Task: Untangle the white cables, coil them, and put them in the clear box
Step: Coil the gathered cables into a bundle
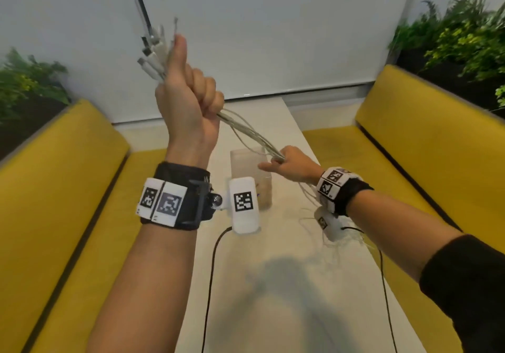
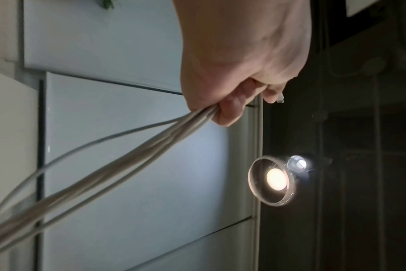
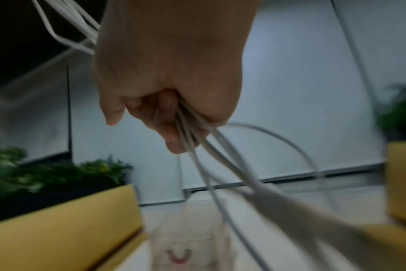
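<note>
The left hand [image 1: 188, 98] is raised high above the tabletop [image 1: 273, 284], its grip a closed fist around a bundle of white cables [image 1: 251, 134], thumb pointing up. The plug ends [image 1: 153, 49] of the cables fan out above that fist. From the fist the cables run down and to the right as a taut bunch to the right hand [image 1: 292, 165], which is lower, just over the tabletop, with its fingers curled around the same bundle. Past the right hand the loose ends trail down onto the tabletop under the right wrist. The clear box [image 1: 250, 178] stands upright on the tabletop between the two forearms, just left of the right hand. Yellow benches [image 1: 62, 178] flank the tabletop on both sides, with green plants [image 1: 459, 41] behind them.
</note>
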Demonstrator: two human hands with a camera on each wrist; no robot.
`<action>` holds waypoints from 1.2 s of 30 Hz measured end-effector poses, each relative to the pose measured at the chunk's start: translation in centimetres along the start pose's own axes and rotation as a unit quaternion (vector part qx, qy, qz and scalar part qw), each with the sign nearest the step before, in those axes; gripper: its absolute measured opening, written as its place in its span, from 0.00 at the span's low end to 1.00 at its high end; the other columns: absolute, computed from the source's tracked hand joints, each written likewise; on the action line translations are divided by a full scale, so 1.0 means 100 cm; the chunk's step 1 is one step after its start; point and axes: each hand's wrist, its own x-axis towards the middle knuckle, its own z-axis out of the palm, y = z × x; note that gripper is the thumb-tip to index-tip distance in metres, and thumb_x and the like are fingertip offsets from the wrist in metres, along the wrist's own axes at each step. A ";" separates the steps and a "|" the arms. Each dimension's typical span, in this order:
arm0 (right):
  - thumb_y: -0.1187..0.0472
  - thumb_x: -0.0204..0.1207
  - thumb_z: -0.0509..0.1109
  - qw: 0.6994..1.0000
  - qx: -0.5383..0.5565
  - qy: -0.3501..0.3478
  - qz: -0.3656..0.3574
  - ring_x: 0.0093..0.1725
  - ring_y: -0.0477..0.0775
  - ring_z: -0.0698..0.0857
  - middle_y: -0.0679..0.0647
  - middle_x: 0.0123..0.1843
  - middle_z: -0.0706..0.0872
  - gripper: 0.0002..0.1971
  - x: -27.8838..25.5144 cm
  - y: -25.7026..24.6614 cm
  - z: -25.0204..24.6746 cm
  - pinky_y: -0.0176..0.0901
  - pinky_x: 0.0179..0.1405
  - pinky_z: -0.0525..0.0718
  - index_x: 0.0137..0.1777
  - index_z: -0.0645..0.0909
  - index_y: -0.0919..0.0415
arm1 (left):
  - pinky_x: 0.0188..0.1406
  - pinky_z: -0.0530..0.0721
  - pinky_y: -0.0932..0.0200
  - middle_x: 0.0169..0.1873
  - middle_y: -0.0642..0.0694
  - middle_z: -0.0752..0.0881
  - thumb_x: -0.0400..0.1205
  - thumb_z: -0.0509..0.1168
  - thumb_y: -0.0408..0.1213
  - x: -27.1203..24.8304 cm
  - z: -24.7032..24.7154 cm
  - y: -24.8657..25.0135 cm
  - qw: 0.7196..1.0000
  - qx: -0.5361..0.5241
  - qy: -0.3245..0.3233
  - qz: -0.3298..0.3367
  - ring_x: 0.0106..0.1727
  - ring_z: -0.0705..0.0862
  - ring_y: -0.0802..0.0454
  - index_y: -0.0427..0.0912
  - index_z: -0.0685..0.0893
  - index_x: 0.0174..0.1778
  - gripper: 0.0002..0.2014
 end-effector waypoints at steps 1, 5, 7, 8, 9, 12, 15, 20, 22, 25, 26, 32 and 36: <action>0.46 0.75 0.75 0.999 -0.032 0.011 0.006 0.21 0.49 0.66 0.50 0.21 0.68 0.29 0.002 0.010 -0.007 0.42 0.23 0.65 0.20 0.64 0.56 | 0.16 0.55 0.59 0.17 0.50 0.56 0.88 0.63 0.44 0.001 0.001 0.009 1.000 -0.006 -0.001 0.011 0.19 0.52 0.53 0.47 0.59 0.22 0.29; 0.49 0.74 0.75 0.987 -0.150 0.036 0.049 0.23 0.53 0.72 0.51 0.21 0.71 0.26 0.003 0.047 -0.032 0.42 0.22 0.66 0.20 0.68 0.56 | 0.15 0.54 0.61 0.16 0.50 0.55 0.89 0.59 0.47 0.002 -0.001 0.028 0.998 -0.038 -0.019 0.041 0.18 0.52 0.53 0.47 0.56 0.23 0.30; 0.49 0.76 0.72 0.974 -0.211 0.046 0.071 0.25 0.55 0.74 0.52 0.23 0.73 0.24 -0.005 0.063 -0.039 0.42 0.22 0.67 0.23 0.69 0.57 | 0.15 0.54 0.62 0.16 0.50 0.54 0.90 0.57 0.49 0.004 -0.003 0.032 0.997 -0.052 -0.029 0.050 0.17 0.51 0.53 0.47 0.55 0.23 0.30; 0.49 0.77 0.70 0.964 -0.246 0.059 0.083 0.25 0.54 0.73 0.52 0.24 0.73 0.24 -0.010 0.069 -0.043 0.41 0.22 0.67 0.24 0.69 0.58 | 0.15 0.53 0.62 0.15 0.50 0.54 0.90 0.56 0.50 0.005 -0.004 0.033 0.996 -0.058 -0.033 0.051 0.16 0.51 0.53 0.47 0.54 0.22 0.30; 0.49 0.79 0.67 0.950 -0.287 0.078 0.091 0.25 0.54 0.72 0.52 0.24 0.72 0.24 -0.015 0.074 -0.046 0.41 0.23 0.68 0.24 0.67 0.58 | 0.15 0.53 0.63 0.15 0.50 0.54 0.90 0.55 0.51 0.005 -0.006 0.033 0.996 -0.062 -0.036 0.049 0.16 0.51 0.53 0.47 0.54 0.22 0.30; 0.44 0.81 0.61 0.893 -0.422 0.094 0.126 0.29 0.55 0.77 0.50 0.24 0.73 0.25 -0.023 0.093 -0.053 0.45 0.40 0.73 0.26 0.68 0.56 | 0.14 0.52 0.63 0.15 0.50 0.54 0.90 0.54 0.52 0.004 -0.010 0.026 0.996 -0.066 -0.047 0.038 0.15 0.51 0.53 0.48 0.54 0.21 0.31; 0.37 0.78 0.60 0.834 -0.516 0.011 0.198 0.36 0.52 0.82 0.46 0.30 0.81 0.21 -0.028 0.110 -0.066 0.56 0.65 0.68 0.35 0.78 0.52 | 0.14 0.51 0.65 0.14 0.50 0.53 0.90 0.52 0.54 0.001 -0.014 0.019 0.996 -0.067 -0.060 0.023 0.14 0.51 0.54 0.48 0.53 0.21 0.31; 0.30 0.58 0.78 0.793 -0.508 -0.119 0.313 0.73 0.60 0.78 0.51 0.72 0.82 0.48 -0.051 0.136 -0.080 0.79 0.75 0.57 0.78 0.67 0.46 | 0.15 0.49 0.63 0.14 0.51 0.53 0.90 0.49 0.55 0.005 -0.020 0.034 0.994 -0.064 -0.067 0.051 0.15 0.51 0.54 0.48 0.52 0.22 0.31; 0.39 0.58 0.84 0.814 -0.461 -0.196 0.294 0.84 0.65 0.63 0.57 0.85 0.65 0.63 -0.051 0.124 -0.076 0.70 0.78 0.62 0.86 0.49 0.51 | 0.15 0.50 0.63 0.15 0.51 0.54 0.90 0.50 0.54 0.008 -0.019 0.032 0.995 -0.047 -0.061 0.055 0.15 0.51 0.54 0.48 0.53 0.22 0.30; 0.53 0.64 0.85 0.911 -0.311 -0.219 0.160 0.87 0.63 0.51 0.58 0.88 0.53 0.65 -0.035 0.079 -0.063 0.61 0.84 0.59 0.87 0.37 0.54 | 0.14 0.52 0.61 0.15 0.52 0.56 0.90 0.54 0.53 0.004 -0.013 -0.001 0.999 0.012 -0.037 0.023 0.16 0.53 0.54 0.48 0.58 0.21 0.30; 0.56 0.66 0.84 0.951 -0.208 -0.203 0.103 0.88 0.59 0.48 0.56 0.89 0.49 0.63 -0.030 0.057 -0.058 0.58 0.85 0.55 0.87 0.36 0.53 | 0.14 0.53 0.61 0.15 0.52 0.57 0.90 0.55 0.52 0.000 -0.012 -0.016 0.999 0.039 -0.029 0.007 0.16 0.53 0.54 0.48 0.60 0.20 0.30; 0.65 0.66 0.81 0.975 0.168 -0.046 -0.140 0.56 0.39 0.82 0.52 0.59 0.86 0.28 -0.016 -0.056 -0.013 0.31 0.58 0.78 0.67 0.79 0.67 | 0.14 0.55 0.65 0.13 0.52 0.59 0.89 0.56 0.51 -0.018 -0.009 -0.070 0.996 0.052 -0.040 -0.056 0.14 0.55 0.55 0.49 0.62 0.17 0.32; 0.68 0.74 0.72 0.969 0.235 -0.034 -0.065 0.20 0.44 0.70 0.56 0.24 0.72 0.14 -0.020 -0.060 0.012 0.31 0.21 0.75 0.29 0.74 0.66 | 0.13 0.54 0.65 0.12 0.51 0.58 0.90 0.51 0.55 -0.016 -0.009 -0.063 0.995 -0.005 -0.065 -0.071 0.13 0.54 0.54 0.47 0.60 0.16 0.33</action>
